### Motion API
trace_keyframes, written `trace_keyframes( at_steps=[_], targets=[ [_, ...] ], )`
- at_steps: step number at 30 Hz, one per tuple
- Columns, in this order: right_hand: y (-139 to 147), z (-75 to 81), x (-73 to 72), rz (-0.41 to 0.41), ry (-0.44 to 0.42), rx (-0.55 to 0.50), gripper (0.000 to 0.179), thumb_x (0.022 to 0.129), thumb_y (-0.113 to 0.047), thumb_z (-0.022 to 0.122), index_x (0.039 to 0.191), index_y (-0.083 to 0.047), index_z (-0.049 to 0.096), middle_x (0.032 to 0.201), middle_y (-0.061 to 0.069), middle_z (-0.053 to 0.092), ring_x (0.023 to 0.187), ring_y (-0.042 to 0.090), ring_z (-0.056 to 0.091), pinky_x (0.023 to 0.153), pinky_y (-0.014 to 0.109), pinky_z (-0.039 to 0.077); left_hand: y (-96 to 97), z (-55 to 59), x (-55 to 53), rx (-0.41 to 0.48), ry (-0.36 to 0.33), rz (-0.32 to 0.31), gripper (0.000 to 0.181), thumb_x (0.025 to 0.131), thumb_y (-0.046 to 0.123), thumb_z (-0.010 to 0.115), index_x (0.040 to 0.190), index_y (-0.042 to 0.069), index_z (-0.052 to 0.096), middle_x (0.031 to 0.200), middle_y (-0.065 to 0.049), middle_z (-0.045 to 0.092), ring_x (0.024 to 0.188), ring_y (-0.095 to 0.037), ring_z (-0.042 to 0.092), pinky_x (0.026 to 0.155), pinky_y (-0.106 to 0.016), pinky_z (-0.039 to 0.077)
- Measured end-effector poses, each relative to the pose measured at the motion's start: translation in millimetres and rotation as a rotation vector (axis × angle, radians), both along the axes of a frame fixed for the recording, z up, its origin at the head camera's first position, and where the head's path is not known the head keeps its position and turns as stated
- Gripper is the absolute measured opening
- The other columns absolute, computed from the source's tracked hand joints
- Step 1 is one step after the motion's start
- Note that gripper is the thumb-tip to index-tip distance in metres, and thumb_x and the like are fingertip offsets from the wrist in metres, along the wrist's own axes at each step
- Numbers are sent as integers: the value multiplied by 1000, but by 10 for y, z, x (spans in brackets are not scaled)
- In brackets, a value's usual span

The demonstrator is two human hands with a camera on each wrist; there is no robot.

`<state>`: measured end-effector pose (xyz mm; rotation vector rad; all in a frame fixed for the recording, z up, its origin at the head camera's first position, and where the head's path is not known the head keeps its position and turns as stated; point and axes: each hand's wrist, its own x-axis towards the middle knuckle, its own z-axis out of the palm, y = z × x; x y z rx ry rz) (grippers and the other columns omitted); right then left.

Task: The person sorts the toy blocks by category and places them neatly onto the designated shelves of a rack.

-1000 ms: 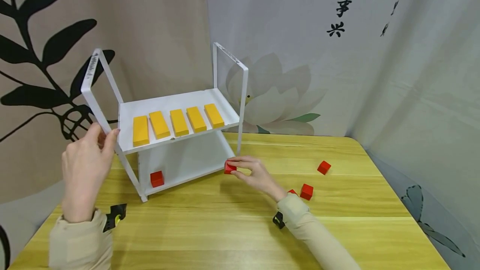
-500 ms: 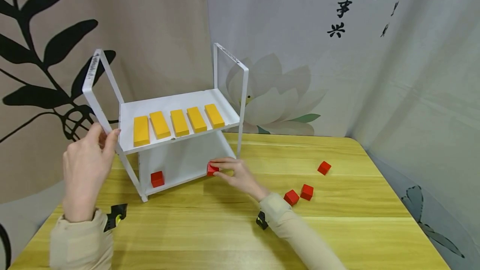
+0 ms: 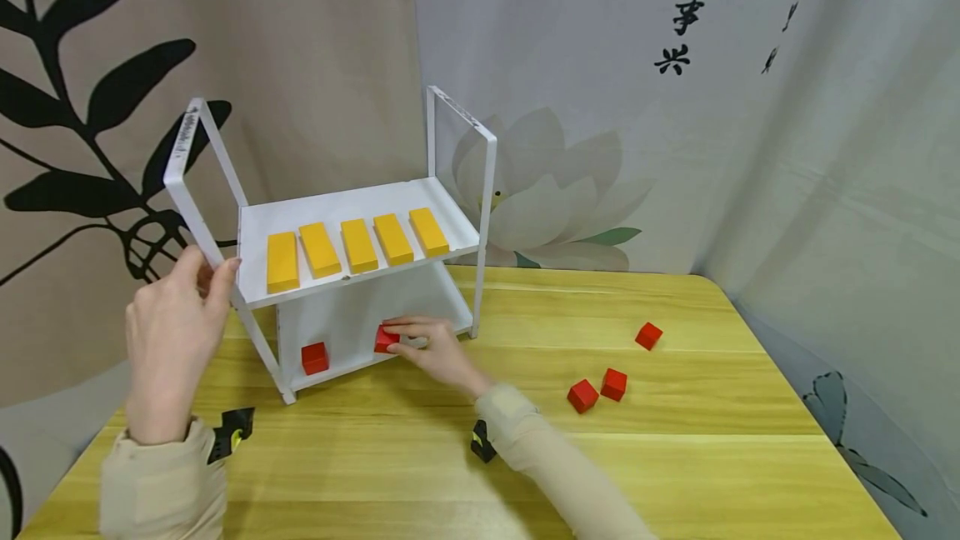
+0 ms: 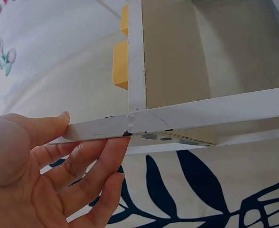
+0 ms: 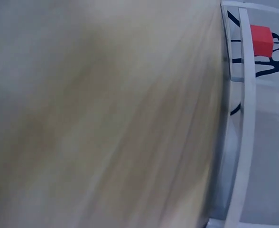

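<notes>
We are wearing a beige left sleeve (image 3: 162,486) at eight o'clock, a beige right sleeve (image 3: 558,463) at five, a yellow-marked black left mount (image 3: 231,432), a black right mount (image 3: 482,442).

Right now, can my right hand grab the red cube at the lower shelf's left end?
Probably not yet: nothing visible blocks the left-end cube from the front, but your right hand pinches another red cube, which it would likely have to release first.
</notes>
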<state>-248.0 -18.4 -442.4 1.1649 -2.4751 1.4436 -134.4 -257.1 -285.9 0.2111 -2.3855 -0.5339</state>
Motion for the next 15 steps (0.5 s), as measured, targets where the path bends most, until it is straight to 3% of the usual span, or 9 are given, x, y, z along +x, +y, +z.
trace_keyframes(
  at_steps=[6,10,15],
  targets=[
    [-208,-60,3,-23,-78,-19,28,86,-15,69,114,-9,69,124,4,65,114,14,61,86,19,50,-5,5,0,-1,-11,-2,35,99,31,48,90,-3,52,67,-24,57,48,-29,44,45,-30,27],
    [-344,-87,20,-28,-161,-14,28,86,-13,69,114,-9,69,126,4,65,112,10,62,76,12,50,-3,2,-1,-2,-6,-3,35,99,30,48,90,-3,52,66,-23,57,48,-29,43,45,-30,27],
    [-495,-94,41,-5,-194,-10,28,86,-9,67,114,-5,68,126,6,64,113,10,62,74,9,50,-2,1,2,0,-12,1,35,99,30,48,90,-3,52,66,-23,57,48,-27,42,44,-29,27]
  ],
)
